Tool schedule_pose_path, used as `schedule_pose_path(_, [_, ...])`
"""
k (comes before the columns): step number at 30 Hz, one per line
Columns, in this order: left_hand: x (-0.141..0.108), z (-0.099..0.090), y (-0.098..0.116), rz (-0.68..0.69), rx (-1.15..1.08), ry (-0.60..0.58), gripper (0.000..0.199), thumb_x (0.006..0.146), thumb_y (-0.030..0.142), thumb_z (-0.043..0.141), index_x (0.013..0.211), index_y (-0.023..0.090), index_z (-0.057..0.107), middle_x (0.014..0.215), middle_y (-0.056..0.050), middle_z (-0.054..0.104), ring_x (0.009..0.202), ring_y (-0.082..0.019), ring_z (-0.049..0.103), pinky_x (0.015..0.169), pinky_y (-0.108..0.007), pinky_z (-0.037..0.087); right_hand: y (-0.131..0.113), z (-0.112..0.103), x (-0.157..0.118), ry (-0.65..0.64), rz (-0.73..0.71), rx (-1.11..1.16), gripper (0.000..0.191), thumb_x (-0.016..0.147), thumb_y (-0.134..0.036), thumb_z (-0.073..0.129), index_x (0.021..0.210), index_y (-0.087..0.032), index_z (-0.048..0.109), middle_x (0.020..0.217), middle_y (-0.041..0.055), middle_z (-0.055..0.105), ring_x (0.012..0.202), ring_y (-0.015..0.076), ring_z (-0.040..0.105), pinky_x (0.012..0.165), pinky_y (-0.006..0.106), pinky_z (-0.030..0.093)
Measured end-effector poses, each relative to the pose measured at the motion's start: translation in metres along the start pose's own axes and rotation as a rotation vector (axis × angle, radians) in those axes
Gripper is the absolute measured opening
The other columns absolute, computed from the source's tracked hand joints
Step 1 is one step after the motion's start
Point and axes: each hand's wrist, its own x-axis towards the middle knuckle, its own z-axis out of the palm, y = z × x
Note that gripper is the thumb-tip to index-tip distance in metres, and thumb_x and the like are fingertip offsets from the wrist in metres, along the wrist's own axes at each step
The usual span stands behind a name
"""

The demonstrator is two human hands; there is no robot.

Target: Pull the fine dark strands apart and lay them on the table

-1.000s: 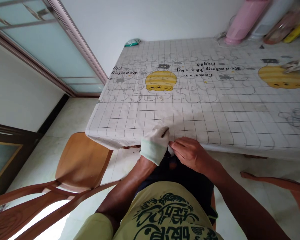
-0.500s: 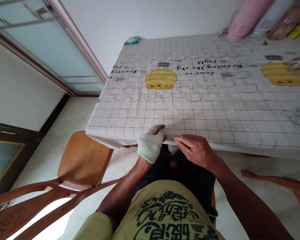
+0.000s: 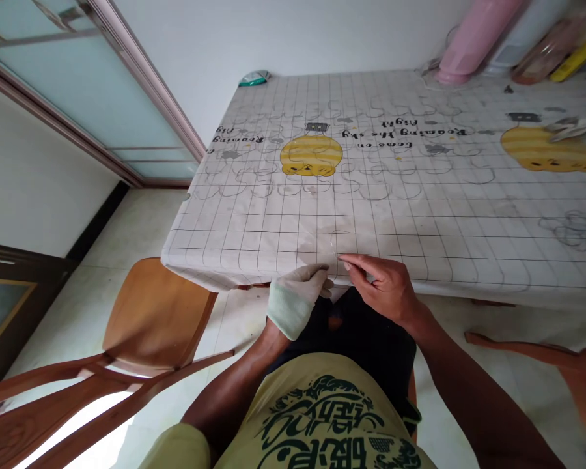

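Observation:
My left hand (image 3: pixel 300 290) wears a white knit glove with a pale green cuff. Its thumb and fingers are pinched together at the table's front edge; whatever is between them is too small to make out. Just to the right is my bare right hand (image 3: pixel 383 283), thumb and forefinger closed on a thin pale strand (image 3: pixel 332 242). This strand curves up from the fingertips over the tablecloth (image 3: pixel 254 228), and its full course cannot be followed. A small gap separates the two hands.
Far right on the table lie a whitish glove-like item (image 3: pixel 579 127) and tangled thin strands (image 3: pixel 573 229). A pink bottle (image 3: pixel 473 42) and other containers stand at the back; a green-white packet (image 3: pixel 254 79) lies in the far left corner. Wooden chairs (image 3: pixel 159 312) flank me.
My gloved left hand has dropped slightly toward me, while my right fingertips have risen a little. The strand that looped below the table edge now arcs above it.

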Motion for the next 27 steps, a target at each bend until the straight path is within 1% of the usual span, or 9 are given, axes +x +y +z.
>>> schedule_pose_path(4, [0.002,-0.003,-0.007,-0.022,-0.074,0.069,0.023,0.091,0.029,0.063,0.106,0.022,0.079,0.079,-0.001,0.08,0.069,-0.014,0.076,0.065,-0.021,0.057,0.003,0.006,-0.009,0.059,-0.049,-0.145,0.034,0.096,-0.012,0.058,0.12,-0.026,0.076,0.09,0.004,0.08,0.075,0.0196,0.075,0.07,0.032,0.06])
schedule_pose_path(7, [0.004,-0.009,-0.013,-0.014,0.0,0.041,0.021,0.091,0.029,0.062,0.1,0.023,0.08,0.079,-0.001,0.08,0.071,-0.016,0.076,0.069,-0.024,0.058,0.005,0.01,-0.016,0.068,-0.103,-0.224,0.034,0.094,-0.01,0.057,0.12,-0.024,0.075,0.085,0.0045,0.079,0.07,0.0188,0.072,0.069,0.032,0.058])
schedule_pose_path(10, [0.004,-0.014,-0.013,0.124,0.167,0.06,0.021,0.091,0.036,0.064,0.101,0.028,0.081,0.093,-0.001,0.082,0.091,-0.02,0.077,0.083,-0.026,0.057,0.005,0.014,-0.02,0.066,-0.14,-0.256,0.033,0.095,-0.009,0.057,0.12,-0.024,0.073,0.074,0.0023,0.074,0.062,0.0171,0.067,0.065,0.031,0.055])
schedule_pose_path(12, [0.004,-0.015,-0.007,0.211,0.216,0.103,0.025,0.091,0.04,0.066,0.109,0.031,0.081,0.105,0.0,0.081,0.105,-0.021,0.074,0.092,-0.027,0.055,0.004,0.017,-0.02,0.05,-0.162,-0.249,0.034,0.096,-0.009,0.057,0.122,-0.024,0.072,0.073,0.002,0.073,0.061,0.0171,0.066,0.065,0.032,0.054])
schedule_pose_path(13, [0.004,-0.016,-0.003,0.224,0.211,0.105,0.026,0.091,0.041,0.065,0.109,0.031,0.081,0.106,0.0,0.081,0.106,-0.021,0.073,0.093,-0.027,0.054,0.003,0.019,-0.02,0.039,-0.172,-0.238,0.034,0.096,-0.009,0.057,0.122,-0.024,0.072,0.074,0.0025,0.074,0.063,0.0176,0.066,0.066,0.033,0.055])
schedule_pose_path(15, [0.005,-0.015,0.007,0.193,0.189,0.064,0.023,0.091,0.042,0.063,0.097,0.029,0.082,0.096,0.0,0.082,0.096,-0.02,0.074,0.087,-0.027,0.055,0.001,0.021,-0.019,0.021,-0.199,-0.206,0.035,0.096,-0.007,0.056,0.123,-0.024,0.072,0.08,0.0038,0.076,0.068,0.0187,0.069,0.069,0.034,0.056])
schedule_pose_path(18, [0.008,-0.014,0.017,0.131,0.212,0.003,0.03,0.092,0.042,0.06,0.074,0.025,0.077,0.078,0.0,0.078,0.078,-0.018,0.073,0.072,-0.026,0.054,-0.001,0.021,-0.019,-0.008,-0.237,-0.167,0.037,0.096,-0.005,0.056,0.123,-0.023,0.071,0.084,0.0045,0.077,0.072,0.0192,0.071,0.071,0.034,0.057])
schedule_pose_path(22, [0.01,-0.013,0.018,0.131,0.326,-0.002,0.03,0.09,0.039,0.059,0.067,0.024,0.072,0.068,0.001,0.075,0.067,-0.016,0.069,0.061,-0.025,0.048,-0.002,0.014,-0.019,-0.104,-0.256,-0.166,0.036,0.098,-0.005,0.053,0.123,-0.024,0.071,0.077,0.002,0.073,0.068,0.0174,0.066,0.067,0.033,0.052])
schedule_pose_path(27, [0.014,-0.01,0.01,0.224,0.492,0.005,0.034,0.088,0.037,0.059,0.057,0.024,0.065,0.059,0.0,0.069,0.061,-0.016,0.063,0.055,-0.026,0.041,0.002,0.006,-0.014,-0.251,-0.33,-0.175,0.033,0.1,-0.006,0.051,0.12,-0.023,0.071,0.072,0.0008,0.066,0.064,0.0166,0.058,0.065,0.033,0.047])
